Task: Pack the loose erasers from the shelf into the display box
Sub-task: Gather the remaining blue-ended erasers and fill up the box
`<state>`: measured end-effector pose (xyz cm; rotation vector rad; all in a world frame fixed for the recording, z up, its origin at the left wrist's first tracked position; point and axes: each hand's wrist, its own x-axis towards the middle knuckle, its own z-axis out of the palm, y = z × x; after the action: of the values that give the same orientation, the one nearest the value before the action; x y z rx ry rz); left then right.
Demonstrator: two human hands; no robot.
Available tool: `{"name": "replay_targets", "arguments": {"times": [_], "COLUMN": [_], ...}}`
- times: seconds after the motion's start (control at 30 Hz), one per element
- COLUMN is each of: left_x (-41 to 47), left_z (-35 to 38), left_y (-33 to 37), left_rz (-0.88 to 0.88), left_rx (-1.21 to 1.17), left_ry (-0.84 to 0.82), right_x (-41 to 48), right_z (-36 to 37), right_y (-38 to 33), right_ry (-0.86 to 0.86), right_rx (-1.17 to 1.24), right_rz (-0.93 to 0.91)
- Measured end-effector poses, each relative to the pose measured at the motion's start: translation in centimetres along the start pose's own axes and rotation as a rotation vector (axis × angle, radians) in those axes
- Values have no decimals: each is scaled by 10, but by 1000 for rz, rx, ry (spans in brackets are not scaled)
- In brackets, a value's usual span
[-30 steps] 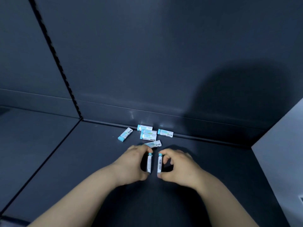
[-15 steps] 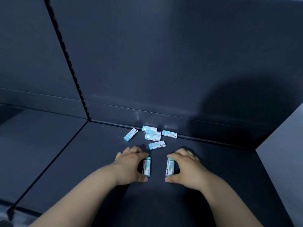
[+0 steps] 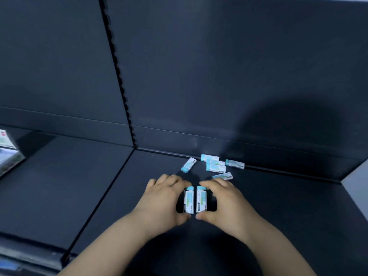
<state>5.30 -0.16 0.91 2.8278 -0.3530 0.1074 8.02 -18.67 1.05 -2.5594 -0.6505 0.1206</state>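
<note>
My left hand [image 3: 163, 200] pinches a white eraser with a blue end [image 3: 189, 200] between fingertips and thumb. My right hand [image 3: 225, 202] pinches a second such eraser [image 3: 201, 199] the same way. The two erasers stand side by side, almost touching, above the dark shelf [image 3: 111, 196]. Several loose erasers [image 3: 216, 166] lie near the back wall, one apart at the left [image 3: 188, 165]. The display box [image 3: 8, 152] shows partly at the far left edge.
A slotted upright rail [image 3: 117, 76] runs down the dark back panel. A seam [image 3: 103, 198] divides the shelf into two boards. A lighter side panel [image 3: 356, 196] closes the right end. The shelf's front lip [image 3: 29, 257] is at bottom left.
Both hands have brought their erasers closer together until they nearly touch, turning the flat labels upward. The view has swung left, bringing the display box into sight.
</note>
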Motion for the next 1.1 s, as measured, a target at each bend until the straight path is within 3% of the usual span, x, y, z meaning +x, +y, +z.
{"name": "replay_targets", "arguments": {"times": [0.37, 0.57, 1.1], "left_x": [-79, -116, -145], "left_z": [-69, -117, -149], "left_y": [-166, -238, -292], "left_rz": [132, 107, -123], "left_rx": [63, -4, 124], "left_ry": [32, 75, 105], "right_x": [45, 70, 115], "right_z": [98, 122, 148], "right_y": [-170, -249, -286], "right_ry": [93, 78, 0], "right_rx": [-18, -15, 204], "right_rz": [48, 20, -76]}}
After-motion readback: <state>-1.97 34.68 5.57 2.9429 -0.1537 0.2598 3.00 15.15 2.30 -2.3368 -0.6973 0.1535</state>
